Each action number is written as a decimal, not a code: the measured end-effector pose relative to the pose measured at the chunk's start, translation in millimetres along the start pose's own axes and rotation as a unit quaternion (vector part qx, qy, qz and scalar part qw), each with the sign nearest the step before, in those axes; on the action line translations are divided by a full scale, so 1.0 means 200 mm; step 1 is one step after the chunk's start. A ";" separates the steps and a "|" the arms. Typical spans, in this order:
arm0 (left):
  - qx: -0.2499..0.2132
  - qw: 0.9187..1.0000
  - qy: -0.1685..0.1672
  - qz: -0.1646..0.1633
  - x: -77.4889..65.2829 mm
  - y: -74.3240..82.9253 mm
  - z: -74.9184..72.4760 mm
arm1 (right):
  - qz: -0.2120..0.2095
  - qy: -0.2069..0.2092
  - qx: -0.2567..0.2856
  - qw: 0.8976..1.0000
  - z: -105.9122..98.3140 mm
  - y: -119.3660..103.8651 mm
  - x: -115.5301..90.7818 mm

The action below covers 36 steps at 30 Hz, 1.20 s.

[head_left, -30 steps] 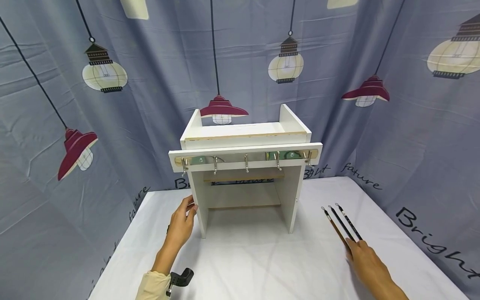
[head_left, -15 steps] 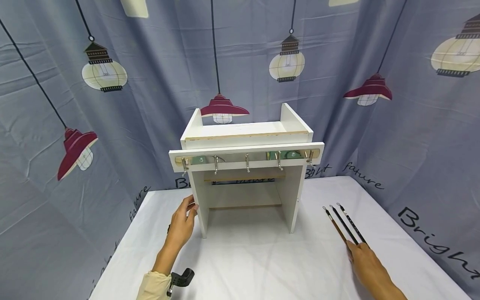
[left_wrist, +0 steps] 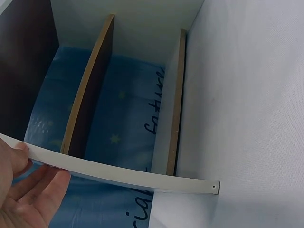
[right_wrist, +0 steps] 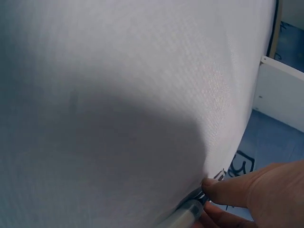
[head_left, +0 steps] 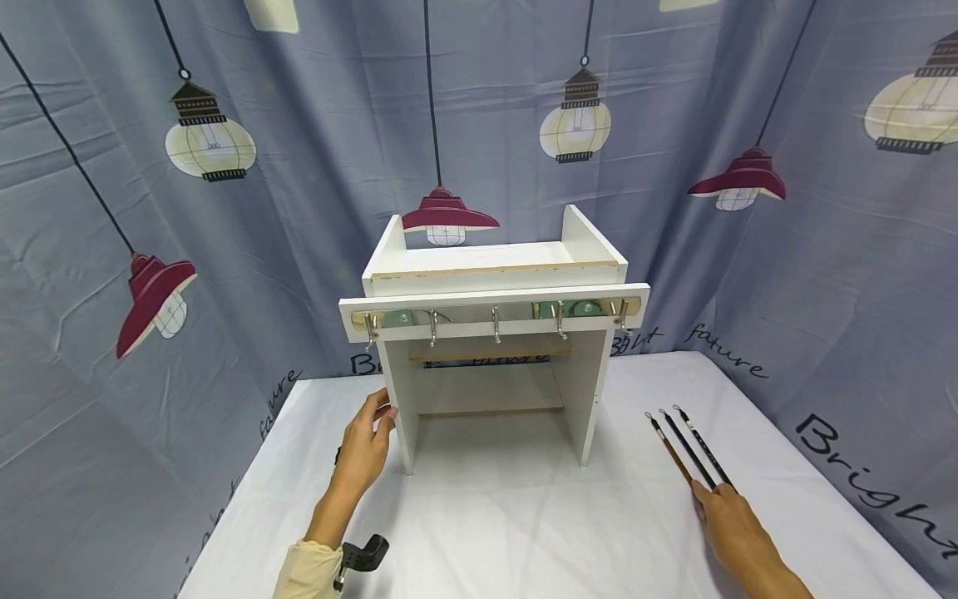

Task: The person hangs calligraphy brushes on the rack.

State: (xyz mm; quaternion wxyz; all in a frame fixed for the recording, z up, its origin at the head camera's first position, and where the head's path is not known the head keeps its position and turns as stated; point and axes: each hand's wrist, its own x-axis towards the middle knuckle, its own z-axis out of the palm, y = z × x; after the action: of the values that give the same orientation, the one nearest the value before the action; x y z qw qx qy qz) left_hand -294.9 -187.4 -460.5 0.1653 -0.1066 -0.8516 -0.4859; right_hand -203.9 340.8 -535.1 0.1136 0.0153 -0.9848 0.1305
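A white shelf unit [head_left: 591,391] stands on the white-covered table, with a row of metal hooks [head_left: 496,324] along its front board. My left hand [head_left: 362,449] grips its left side panel; in the left wrist view the thumb and fingers lie on either side of the panel's edge [left_wrist: 128,177]. At the right lie three writing brushes with hanging loops at their far ends: one brown [head_left: 671,453], two black. My right hand [head_left: 737,532] holds them near their lower ends, which it hides. The right wrist view shows a translucent brush cap [right_wrist: 183,216] beside my thumb.
The table's white cloth [head_left: 494,532] spreads in front of the shelf and between both hands. Behind and at the sides hangs a blue-grey curtain [head_left: 322,208] printed with lamps and lettering. A black wrist mount [head_left: 365,553] sits on my left forearm.
My right hand has shifted slightly towards me along the brushes since the first frame. The left hand keeps its place on the shelf; the view has shifted a little.
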 end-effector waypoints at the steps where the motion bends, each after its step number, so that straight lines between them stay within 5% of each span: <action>1: -0.001 1.000 0.001 0.000 0.00 0.00 0.00 | -0.001 0.001 0.000 1.000 0.00 0.00 0.00; 23: 0.003 1.000 -0.009 -0.020 0.01 0.01 0.00 | -0.029 0.035 -0.019 0.999 0.03 0.01 0.01; 36: 0.002 1.000 0.002 -0.005 0.00 0.01 0.01 | -0.002 0.031 0.007 0.999 0.00 0.00 0.02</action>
State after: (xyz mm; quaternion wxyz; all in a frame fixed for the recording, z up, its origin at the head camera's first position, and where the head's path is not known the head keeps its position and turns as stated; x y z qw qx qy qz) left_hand -294.3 -185.7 -460.1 0.1648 -0.1009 -0.8527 -0.4853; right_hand -207.1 340.5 -535.2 0.1445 0.0144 -0.9798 0.1374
